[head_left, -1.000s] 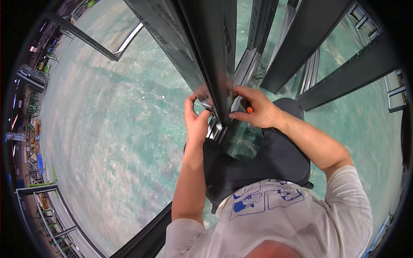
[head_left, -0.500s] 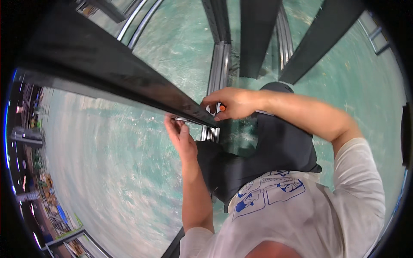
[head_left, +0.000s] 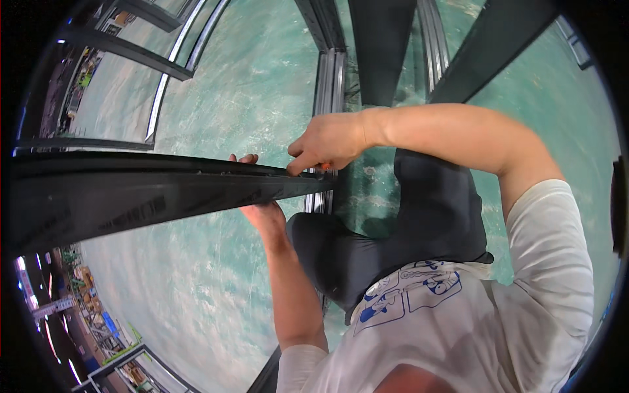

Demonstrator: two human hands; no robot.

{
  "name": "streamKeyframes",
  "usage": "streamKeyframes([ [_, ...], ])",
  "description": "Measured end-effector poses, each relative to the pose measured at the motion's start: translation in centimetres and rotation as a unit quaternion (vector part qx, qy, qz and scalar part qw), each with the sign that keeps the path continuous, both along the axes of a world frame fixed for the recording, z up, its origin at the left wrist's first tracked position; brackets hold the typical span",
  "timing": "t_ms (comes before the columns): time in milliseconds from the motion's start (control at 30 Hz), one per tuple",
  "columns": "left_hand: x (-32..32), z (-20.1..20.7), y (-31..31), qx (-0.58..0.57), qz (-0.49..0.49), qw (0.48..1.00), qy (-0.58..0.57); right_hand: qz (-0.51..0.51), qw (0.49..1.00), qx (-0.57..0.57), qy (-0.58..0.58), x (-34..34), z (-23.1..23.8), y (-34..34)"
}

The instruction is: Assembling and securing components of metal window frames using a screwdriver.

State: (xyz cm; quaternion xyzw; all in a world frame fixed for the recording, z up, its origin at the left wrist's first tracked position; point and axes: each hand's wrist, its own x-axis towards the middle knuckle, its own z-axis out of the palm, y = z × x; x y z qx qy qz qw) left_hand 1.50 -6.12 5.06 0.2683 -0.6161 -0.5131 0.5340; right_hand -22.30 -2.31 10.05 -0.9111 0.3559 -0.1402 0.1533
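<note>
A long dark metal profile point(head_left: 164, 196) runs from the left rim to the middle of the head view, its narrow end by my knees. My left hand point(head_left: 265, 221) is wrapped round it from the near side, palm beneath, with fingertips showing beyond the far edge. At that narrow end, my right hand point(head_left: 334, 141) has its fingers closed on a small orange-tipped thing point(head_left: 325, 166), mostly hidden by the hand. Its fingertips touch the profile's grooved upper face. The end meets a grooved metal rail point(head_left: 321, 202) on the floor.
Two broad dark posts point(head_left: 383, 52) point(head_left: 491, 49) stand beyond my right arm. Another dark frame post point(head_left: 321, 26) rises from the floor rail ahead. Metal frames point(head_left: 157, 108) are at the far left. The floor point(head_left: 203, 281) is green and worn; stocked racks point(head_left: 92, 301) line the left.
The profile has swung from the upper left toward the left and turned its grooved face up. My left hand has gone from beside it to round it; my right hand has shifted slightly left.
</note>
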Motion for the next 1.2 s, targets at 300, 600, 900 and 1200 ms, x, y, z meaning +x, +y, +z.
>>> streamKeyframes([
  [300,-0.5,1.0,1.3,0.015,0.041,0.999,0.023,0.121,0.979,0.019,-0.161,-0.1,-3.3,-3.1],
  [600,-1.3,0.8,1.8,-0.046,0.120,0.992,-0.010,0.236,0.948,-0.011,-0.211,1.6,-6.4,-6.5],
  [900,-1.1,5.4,-0.5,0.044,0.088,0.981,0.168,0.258,0.936,0.029,-0.239,1.5,-6.2,-6.7],
  [1200,-1.9,6.8,-0.7,0.001,0.182,0.982,0.049,0.235,0.917,0.021,-0.321,2.6,-6.3,-6.8],
])
